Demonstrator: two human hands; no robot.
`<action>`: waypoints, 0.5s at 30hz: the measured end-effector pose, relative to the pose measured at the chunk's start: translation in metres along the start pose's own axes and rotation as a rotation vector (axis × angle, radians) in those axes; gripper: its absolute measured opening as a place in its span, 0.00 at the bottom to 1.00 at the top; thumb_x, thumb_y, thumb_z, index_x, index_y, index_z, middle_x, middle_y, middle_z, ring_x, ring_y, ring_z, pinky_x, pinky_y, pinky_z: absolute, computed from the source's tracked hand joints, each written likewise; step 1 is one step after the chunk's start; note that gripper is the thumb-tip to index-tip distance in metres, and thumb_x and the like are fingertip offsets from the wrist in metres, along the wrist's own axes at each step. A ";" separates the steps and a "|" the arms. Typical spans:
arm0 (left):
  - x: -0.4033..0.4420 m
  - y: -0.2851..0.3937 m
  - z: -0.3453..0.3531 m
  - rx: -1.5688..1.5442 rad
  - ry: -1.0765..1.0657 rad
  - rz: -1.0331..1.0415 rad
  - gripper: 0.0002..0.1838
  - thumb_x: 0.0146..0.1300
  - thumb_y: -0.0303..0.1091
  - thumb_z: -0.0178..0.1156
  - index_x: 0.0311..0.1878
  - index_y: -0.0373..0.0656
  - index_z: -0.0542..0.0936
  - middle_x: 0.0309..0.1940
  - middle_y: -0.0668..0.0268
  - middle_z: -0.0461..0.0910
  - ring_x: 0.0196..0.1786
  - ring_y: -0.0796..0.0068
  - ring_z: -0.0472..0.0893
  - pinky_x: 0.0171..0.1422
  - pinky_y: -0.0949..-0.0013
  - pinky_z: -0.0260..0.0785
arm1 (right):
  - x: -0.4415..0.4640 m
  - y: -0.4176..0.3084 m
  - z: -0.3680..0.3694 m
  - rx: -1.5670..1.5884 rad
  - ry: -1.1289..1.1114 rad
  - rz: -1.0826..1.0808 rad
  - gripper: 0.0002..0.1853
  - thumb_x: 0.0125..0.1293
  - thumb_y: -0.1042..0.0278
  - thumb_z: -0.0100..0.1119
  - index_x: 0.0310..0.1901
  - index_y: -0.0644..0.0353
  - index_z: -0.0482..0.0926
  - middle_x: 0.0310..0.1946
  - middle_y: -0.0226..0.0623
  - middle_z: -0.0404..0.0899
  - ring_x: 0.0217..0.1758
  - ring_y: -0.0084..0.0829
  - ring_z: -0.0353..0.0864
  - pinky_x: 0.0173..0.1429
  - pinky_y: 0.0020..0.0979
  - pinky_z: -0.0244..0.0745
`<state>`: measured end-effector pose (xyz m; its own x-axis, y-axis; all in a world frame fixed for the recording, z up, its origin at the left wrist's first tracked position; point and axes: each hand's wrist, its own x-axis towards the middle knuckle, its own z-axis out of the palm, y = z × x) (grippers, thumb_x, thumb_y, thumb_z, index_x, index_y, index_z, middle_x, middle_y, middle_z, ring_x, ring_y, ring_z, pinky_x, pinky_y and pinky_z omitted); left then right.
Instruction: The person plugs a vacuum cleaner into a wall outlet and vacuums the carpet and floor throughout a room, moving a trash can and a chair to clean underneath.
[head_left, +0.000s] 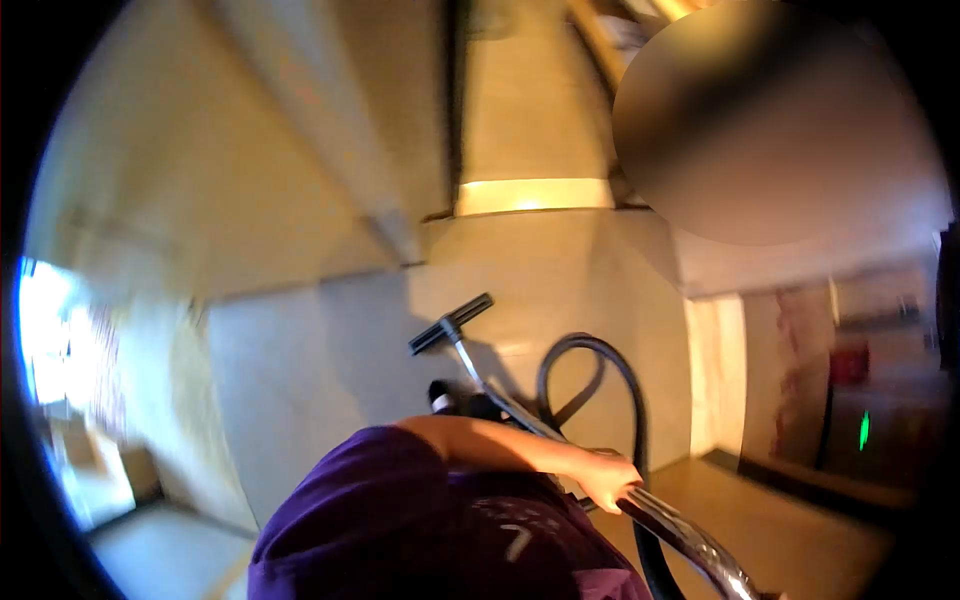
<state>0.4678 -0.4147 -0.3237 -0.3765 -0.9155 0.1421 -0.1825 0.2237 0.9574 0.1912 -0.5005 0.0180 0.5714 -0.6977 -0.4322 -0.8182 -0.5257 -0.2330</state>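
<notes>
My left hand [608, 482] is closed around the metal wand [690, 545] of a vacuum cleaner, at the lower right of centre. The wand slants down to a wide dark floor nozzle [452, 324], which lies on the pale floor ahead of my feet. A dark flexible hose [640, 400] loops up beside the wand and drops past my left hand. At the wand's upper end, on the bottom edge of the view, only a sliver of what may be my right hand shows, and its fingers are hidden.
Pale floor [300, 370] spreads around the nozzle, with walls on both sides. A lit strip [535, 195] crosses a doorway-like opening ahead. At the left stand boxes [95, 455] near a bright window. Blurred shelving with a red item [850, 364] is on the right.
</notes>
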 end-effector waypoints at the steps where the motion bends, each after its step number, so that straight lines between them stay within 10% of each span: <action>1: 0.009 0.006 0.003 -0.011 -0.013 0.001 0.16 0.47 0.38 0.65 0.33 0.38 0.74 0.19 0.56 0.75 0.23 0.62 0.76 0.28 0.61 0.68 | -0.012 0.001 0.002 0.037 0.049 0.006 0.18 0.50 0.71 0.61 0.46 0.61 0.75 0.25 0.33 0.74 0.26 0.24 0.68 0.32 0.26 0.68; 5: 0.072 0.017 0.040 -0.014 -0.131 0.030 0.17 0.42 0.35 0.67 0.35 0.38 0.75 0.20 0.55 0.75 0.25 0.58 0.78 0.29 0.61 0.68 | -0.068 0.057 0.013 -0.033 0.385 -0.061 0.30 0.47 0.42 0.63 0.36 0.67 0.73 0.25 0.40 0.72 0.26 0.32 0.68 0.30 0.31 0.62; 8: 0.131 0.026 0.030 -0.024 -0.094 0.125 0.18 0.39 0.32 0.68 0.35 0.39 0.75 0.24 0.55 0.76 0.30 0.55 0.78 0.33 0.60 0.69 | -0.074 0.058 -0.004 -0.274 0.591 -0.013 0.30 0.48 0.49 0.65 0.45 0.68 0.72 0.37 0.48 0.73 0.37 0.44 0.70 0.44 0.40 0.66; 11: 0.210 0.037 0.011 0.171 -0.113 0.068 0.15 0.42 0.29 0.63 0.34 0.36 0.74 0.25 0.51 0.76 0.30 0.54 0.79 0.34 0.62 0.71 | -0.103 0.100 0.024 -0.338 1.283 0.411 0.15 0.61 0.75 0.53 0.50 0.66 0.72 0.55 0.44 0.67 0.60 0.37 0.66 0.61 0.33 0.59; 15: 0.305 0.033 0.021 0.291 -0.126 0.056 0.23 0.51 0.37 0.61 0.52 0.44 0.76 0.41 0.48 0.78 0.42 0.51 0.80 0.46 0.60 0.73 | -0.143 0.140 0.118 0.062 1.782 0.776 0.06 0.67 0.73 0.49 0.40 0.64 0.76 0.35 0.31 0.75 0.41 0.23 0.71 0.51 0.24 0.66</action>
<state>0.3279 -0.6790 -0.2538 -0.4991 -0.8547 0.1426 -0.4040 0.3751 0.8343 -0.0130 -0.4171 -0.0551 -0.4900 -0.3695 0.7895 -0.8630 0.0779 -0.4992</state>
